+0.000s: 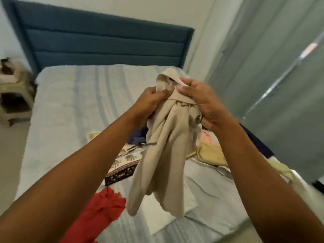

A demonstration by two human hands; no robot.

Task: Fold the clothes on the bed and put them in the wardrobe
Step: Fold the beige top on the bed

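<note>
Beige cotton garment [163,155] | held above bed [70,106], long axis hanging down from fingers | left hand [149,104] and right hand [205,102] both pinch its top edge, equally near

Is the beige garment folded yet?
Not folded: the beige garment hangs bunched and loose, gripped at its top by the left hand and right hand.
</note>
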